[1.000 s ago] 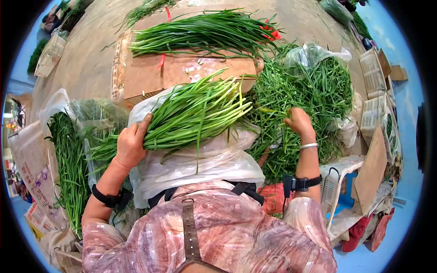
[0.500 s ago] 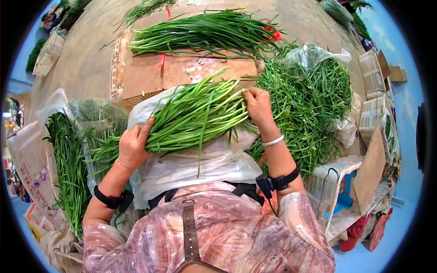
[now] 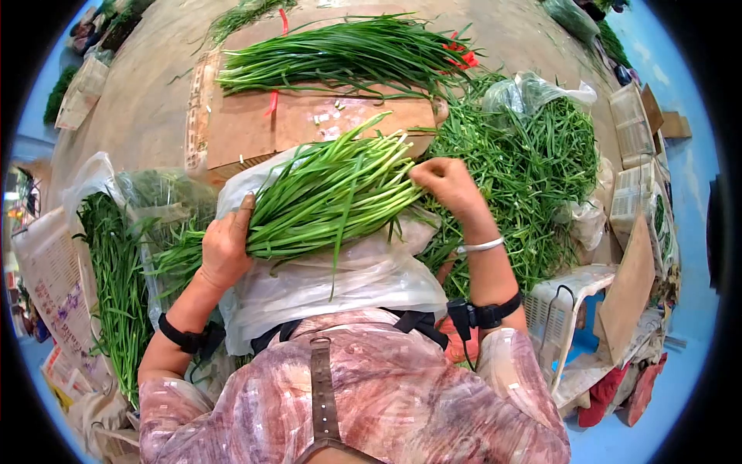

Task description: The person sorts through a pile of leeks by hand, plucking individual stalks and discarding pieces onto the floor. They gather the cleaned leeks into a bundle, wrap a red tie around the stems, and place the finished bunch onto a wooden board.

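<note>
On concrete floor [image 3: 147, 108], cardboard [image 3: 255, 124] holds chives [image 3: 340, 54]; boxes [image 3: 638, 155] alongside.

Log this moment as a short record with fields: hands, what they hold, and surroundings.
left hand: left hand grips the leafy end of the chive bundle
right hand: right hand closed at the bundle's pale stem ends
under bundle: white plastic sheet
beyond: tied chives on cardboard
to the right: loose greens pile

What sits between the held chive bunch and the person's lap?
In the head view, crumpled clear plastic sheeting lies under the chive bunch, which the left hand grips at its leafy end while the right hand touches the stem ends.
</note>
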The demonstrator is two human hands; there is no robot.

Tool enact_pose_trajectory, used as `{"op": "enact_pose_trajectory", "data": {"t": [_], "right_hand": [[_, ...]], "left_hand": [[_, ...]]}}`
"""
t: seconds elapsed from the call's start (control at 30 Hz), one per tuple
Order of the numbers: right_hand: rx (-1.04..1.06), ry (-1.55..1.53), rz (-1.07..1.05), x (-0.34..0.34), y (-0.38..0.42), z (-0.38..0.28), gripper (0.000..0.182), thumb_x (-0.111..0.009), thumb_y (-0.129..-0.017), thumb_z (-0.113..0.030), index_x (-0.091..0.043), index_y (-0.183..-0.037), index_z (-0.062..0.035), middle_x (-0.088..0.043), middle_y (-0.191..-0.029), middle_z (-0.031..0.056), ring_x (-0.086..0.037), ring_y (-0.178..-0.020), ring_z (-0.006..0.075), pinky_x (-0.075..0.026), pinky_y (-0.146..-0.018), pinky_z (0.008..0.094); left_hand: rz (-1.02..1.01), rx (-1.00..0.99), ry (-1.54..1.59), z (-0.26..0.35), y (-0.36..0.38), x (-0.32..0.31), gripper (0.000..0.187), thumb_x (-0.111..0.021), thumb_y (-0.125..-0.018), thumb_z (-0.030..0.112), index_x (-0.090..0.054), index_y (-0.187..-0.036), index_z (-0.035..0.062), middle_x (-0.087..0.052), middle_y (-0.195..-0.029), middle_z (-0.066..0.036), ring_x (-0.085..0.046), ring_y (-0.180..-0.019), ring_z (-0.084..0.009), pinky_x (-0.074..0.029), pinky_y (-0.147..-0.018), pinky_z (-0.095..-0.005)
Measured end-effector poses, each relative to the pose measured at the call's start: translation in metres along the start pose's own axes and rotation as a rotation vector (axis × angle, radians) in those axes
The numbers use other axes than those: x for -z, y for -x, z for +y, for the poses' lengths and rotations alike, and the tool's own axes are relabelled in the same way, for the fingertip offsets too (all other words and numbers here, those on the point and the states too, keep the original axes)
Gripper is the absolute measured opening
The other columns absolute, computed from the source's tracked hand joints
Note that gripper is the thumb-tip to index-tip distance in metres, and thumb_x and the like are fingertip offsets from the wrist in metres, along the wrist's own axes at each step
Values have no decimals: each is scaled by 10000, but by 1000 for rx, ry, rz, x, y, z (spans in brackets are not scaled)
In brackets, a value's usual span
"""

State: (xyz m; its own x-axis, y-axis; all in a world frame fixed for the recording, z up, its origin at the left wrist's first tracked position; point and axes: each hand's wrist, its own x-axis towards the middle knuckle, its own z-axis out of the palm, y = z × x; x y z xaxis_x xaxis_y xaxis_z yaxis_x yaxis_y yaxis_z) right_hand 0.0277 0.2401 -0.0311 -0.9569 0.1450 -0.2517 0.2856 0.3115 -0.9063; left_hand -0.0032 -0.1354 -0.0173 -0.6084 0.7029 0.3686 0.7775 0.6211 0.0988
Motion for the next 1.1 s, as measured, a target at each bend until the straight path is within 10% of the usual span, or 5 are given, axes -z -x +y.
{"op": "enact_pose_trajectory", "data": {"t": [0.53, 0.6, 0.7, 0.87, 1.1], "right_hand": [[362, -965, 113, 48, 56, 44, 93, -621, -808, -82, -614, -823, 9, -637, -957, 173, -609, -949, 278, -508, -795, 393], [-362, -206, 93, 78, 62, 50, 179, -672, -776, -157, -619, -833, 4, -641, -960, 173, -619, -926, 274, -508, -776, 383], [-421, 1130, 53, 73, 51, 61, 342, -695, -730, -283, -625, -915, -4, -626, -956, 198, -608, -874, 337, -487, -751, 407], [618, 545, 189, 21, 15, -47, 192, -637, -729, -37, -639, -921, -42, -621, -899, 135, -601, -767, 288, -490, -706, 347], [870, 636, -158, -26, -22, -50, 237, -669, -662, 11, -639, -885, -64, -574, -1025, 116, -560, -947, 289, -484, -767, 346]], "left_hand": [[193, -46, -93, -16, -10, -4, 608, -576, -670, 54, -466, -1268, 66, -518, -728, -60, -498, -611, -217, -357, -556, -324], [142, -89, -101, -17, -3, -5, 627, -568, -666, 51, -466, -1281, 115, -529, -763, -62, -507, -626, -209, -359, -559, -319], [112, -104, -115, -17, -1, -1, 653, -556, -669, 47, -458, -1299, 187, -534, -792, -65, -521, -656, -203, -368, -563, -319], [66, -162, -145, -18, -6, 0, 649, -546, -679, 47, -464, -1299, 217, -541, -809, -76, -536, -682, -208, -378, -568, -321], [89, -105, -96, -19, -2, 0, 666, -541, -672, 30, -435, -1313, 174, -549, -823, -77, -544, -692, -212, -381, -572, -328]]}}
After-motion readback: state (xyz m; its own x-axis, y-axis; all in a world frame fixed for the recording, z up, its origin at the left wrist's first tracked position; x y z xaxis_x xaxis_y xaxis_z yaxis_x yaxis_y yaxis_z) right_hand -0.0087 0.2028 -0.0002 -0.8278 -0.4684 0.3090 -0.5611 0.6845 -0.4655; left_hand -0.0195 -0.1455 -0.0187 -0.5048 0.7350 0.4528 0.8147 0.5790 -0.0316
